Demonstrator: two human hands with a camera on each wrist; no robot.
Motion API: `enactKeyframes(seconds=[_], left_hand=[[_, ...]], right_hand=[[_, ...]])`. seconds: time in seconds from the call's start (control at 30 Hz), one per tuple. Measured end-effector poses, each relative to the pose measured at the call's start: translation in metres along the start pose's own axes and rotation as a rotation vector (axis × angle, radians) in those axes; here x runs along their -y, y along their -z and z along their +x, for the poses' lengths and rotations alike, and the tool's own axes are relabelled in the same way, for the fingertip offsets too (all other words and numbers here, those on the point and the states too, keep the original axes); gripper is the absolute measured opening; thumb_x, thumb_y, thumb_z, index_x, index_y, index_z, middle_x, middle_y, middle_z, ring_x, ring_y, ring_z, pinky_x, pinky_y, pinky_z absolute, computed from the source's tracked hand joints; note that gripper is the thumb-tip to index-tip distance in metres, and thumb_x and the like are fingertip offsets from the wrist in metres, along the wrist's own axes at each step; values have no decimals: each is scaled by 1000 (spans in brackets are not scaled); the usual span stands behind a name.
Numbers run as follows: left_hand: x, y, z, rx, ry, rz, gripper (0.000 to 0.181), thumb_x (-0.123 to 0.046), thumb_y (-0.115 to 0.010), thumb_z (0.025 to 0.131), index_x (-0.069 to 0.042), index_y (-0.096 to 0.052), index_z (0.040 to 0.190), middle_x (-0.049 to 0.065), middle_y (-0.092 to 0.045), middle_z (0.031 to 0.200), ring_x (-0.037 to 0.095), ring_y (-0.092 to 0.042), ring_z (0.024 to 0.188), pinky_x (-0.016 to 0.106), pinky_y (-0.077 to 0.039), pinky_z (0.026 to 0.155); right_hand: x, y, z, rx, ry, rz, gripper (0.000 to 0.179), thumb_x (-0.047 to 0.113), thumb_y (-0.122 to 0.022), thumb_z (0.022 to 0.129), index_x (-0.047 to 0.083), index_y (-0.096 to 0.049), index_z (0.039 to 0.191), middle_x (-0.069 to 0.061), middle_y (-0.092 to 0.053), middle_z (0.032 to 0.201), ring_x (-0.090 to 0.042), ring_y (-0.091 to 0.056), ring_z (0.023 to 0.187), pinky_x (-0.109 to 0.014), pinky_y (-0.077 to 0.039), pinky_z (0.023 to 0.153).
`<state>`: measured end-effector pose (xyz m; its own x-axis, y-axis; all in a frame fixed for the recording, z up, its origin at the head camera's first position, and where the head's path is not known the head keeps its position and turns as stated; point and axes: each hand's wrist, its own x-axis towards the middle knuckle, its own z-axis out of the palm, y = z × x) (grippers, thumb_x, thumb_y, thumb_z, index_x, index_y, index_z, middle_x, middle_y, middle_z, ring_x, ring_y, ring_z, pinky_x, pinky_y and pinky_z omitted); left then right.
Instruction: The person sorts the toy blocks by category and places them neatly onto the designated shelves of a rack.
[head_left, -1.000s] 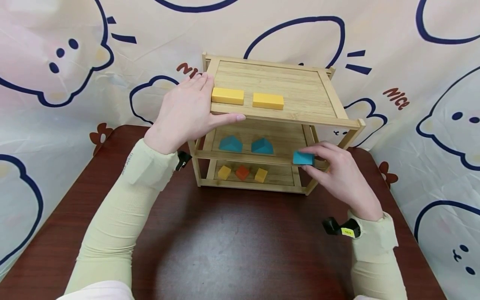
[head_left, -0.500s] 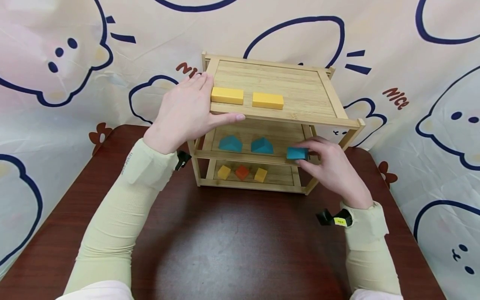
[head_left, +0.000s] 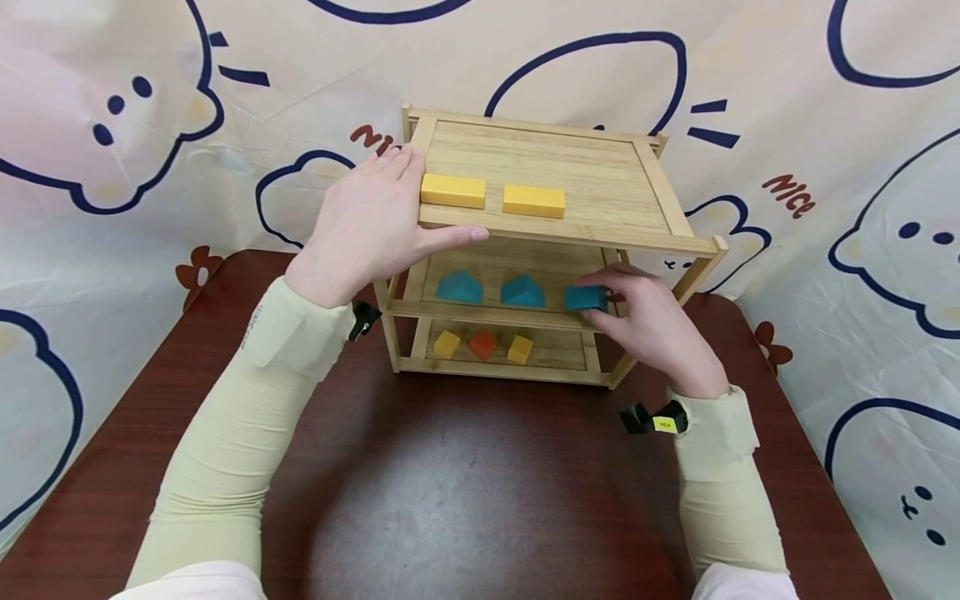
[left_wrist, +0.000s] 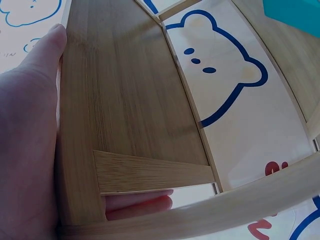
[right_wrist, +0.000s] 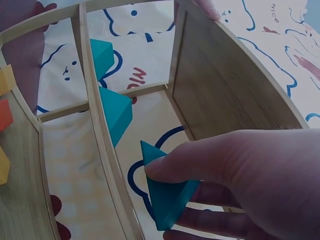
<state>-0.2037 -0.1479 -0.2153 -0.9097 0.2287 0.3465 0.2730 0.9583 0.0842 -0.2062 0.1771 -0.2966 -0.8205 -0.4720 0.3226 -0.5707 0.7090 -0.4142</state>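
Between thumb and fingers, my right hand (head_left: 648,321) pinches a blue triangular block (head_left: 585,297) at the right part of the middle shelf; whether it touches the shelf I cannot tell. In the right wrist view the thumb lies on the triangular face of that block (right_wrist: 172,200). Two more blue triangular blocks (head_left: 460,287) (head_left: 522,291) stand to its left on the same shelf. My left hand (head_left: 367,221) rests at the top left corner of the wooden rack (head_left: 555,154), its thumb along the front edge. The left wrist view shows its fingertips (left_wrist: 145,205) past the shelf's end.
Two yellow rectangular blocks (head_left: 453,191) (head_left: 533,201) lie on the top shelf beside the left hand. On the bottom shelf are two yellow blocks (head_left: 447,344) (head_left: 520,349) and an orange block (head_left: 483,343). The rack stands on a dark wooden table (head_left: 480,483), before a printed cloth (head_left: 555,50).
My right hand has carried the blue triangular block leftward and inward, from the front right edge to over the middle shelf. The left hand has stayed at the rack's corner.
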Motion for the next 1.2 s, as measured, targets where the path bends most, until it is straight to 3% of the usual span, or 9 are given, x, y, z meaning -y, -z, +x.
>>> enactKeyframes(seconds=[0.63, 1.2], left_hand=[[-1, 0, 0, 13, 7, 5, 124, -93, -26, 62, -1, -27, 145, 19, -42, 136, 33, -41, 121, 50, -41, 91], [0, 1, 0, 10, 4, 8, 124, -93, -26, 62, -1, -27, 145, 19, -43, 136, 34, -42, 120, 50, -41, 91]], right_hand=[[-4, -6, 17, 121, -81, -8, 35, 14, -69, 83, 13, -65, 117, -6, -57, 112, -23, -55, 98, -41, -47, 80], [-3, -5, 15, 95, -76, -38, 34, 17, -67, 84, 13, -65, 118, -4, -57, 116, -24, -53, 108, -43, -43, 88]])
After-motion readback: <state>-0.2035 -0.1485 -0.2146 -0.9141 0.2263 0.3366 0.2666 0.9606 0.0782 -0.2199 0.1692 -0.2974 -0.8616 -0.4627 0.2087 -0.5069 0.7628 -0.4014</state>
